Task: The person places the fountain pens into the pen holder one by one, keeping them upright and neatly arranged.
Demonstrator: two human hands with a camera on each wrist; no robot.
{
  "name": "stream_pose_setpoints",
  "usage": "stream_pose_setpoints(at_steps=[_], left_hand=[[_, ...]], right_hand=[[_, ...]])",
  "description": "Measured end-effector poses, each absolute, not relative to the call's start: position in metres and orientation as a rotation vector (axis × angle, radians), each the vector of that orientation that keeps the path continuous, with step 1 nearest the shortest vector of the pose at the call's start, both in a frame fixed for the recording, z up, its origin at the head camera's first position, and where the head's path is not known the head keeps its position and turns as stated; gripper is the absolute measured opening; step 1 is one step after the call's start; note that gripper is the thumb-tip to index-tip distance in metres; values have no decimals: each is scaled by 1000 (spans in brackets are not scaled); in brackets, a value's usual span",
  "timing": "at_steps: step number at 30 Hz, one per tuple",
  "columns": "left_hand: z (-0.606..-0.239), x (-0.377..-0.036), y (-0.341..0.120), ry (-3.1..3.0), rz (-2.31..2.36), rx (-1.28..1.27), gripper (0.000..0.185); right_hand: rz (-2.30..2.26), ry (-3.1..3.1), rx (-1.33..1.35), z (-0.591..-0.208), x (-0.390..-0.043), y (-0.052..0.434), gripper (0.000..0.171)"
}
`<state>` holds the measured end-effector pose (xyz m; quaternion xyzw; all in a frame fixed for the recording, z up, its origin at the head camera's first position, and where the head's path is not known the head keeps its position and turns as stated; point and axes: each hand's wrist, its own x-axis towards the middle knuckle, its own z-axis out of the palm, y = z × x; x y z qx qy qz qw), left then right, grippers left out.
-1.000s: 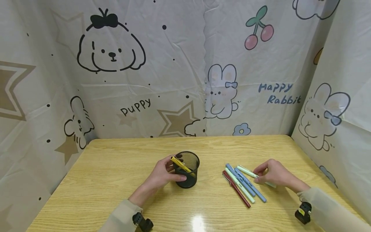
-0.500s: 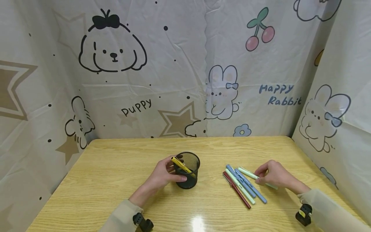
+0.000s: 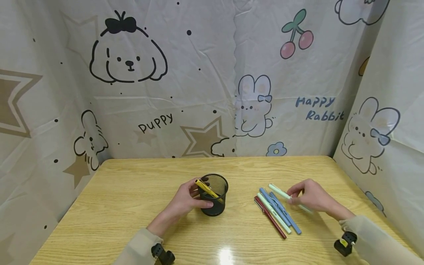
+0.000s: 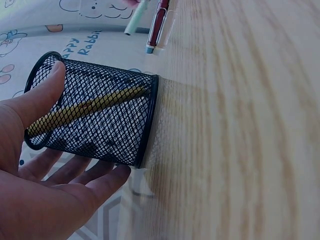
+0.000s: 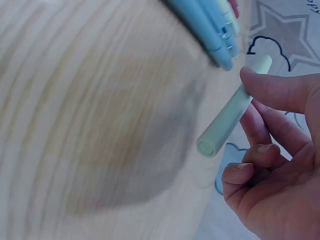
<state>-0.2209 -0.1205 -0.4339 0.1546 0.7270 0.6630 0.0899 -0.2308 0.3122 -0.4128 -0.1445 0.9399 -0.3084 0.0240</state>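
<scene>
My left hand [image 3: 182, 198] holds a black mesh pen holder [image 3: 213, 209] upright on the table, thumb on the near side and fingers around the far side. A yellow pen [image 3: 206, 188] leans inside it, showing through the mesh in the left wrist view. My right hand [image 3: 311, 197] pinches a light green pen [image 5: 227, 120] between thumb and fingers, raised over the table in the right wrist view. Left of that hand lie two blue pens [image 3: 281, 209], a second light green pen [image 3: 273, 212] and a dark red pen [image 3: 269, 218], side by side.
The wooden table [image 3: 139, 184] has its back edge against a pale cloth [image 3: 198, 92] printed with cartoon animals and stars. More of this cloth hangs at both sides. A black wrist camera [image 3: 162, 254] sits on the left sleeve, another [image 3: 345, 243] on the right.
My right hand has lifted the light green pen and shifted it slightly left and back. One blue pen has turned a little at its near end. The left hand and pen holder stay put.
</scene>
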Motion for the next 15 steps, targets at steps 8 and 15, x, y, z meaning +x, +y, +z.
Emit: stream_pose_setpoints(at_steps=[8, 15], left_hand=[[-435, -220, -119, 2143, 1987, 435, 76], [-433, -220, -120, 2153, 1979, 451, 78]], right_hand=[[-1029, 2886, -446, -397, -227, 293, 19], [-1085, 2867, -438, -387, -226, 278, 25]])
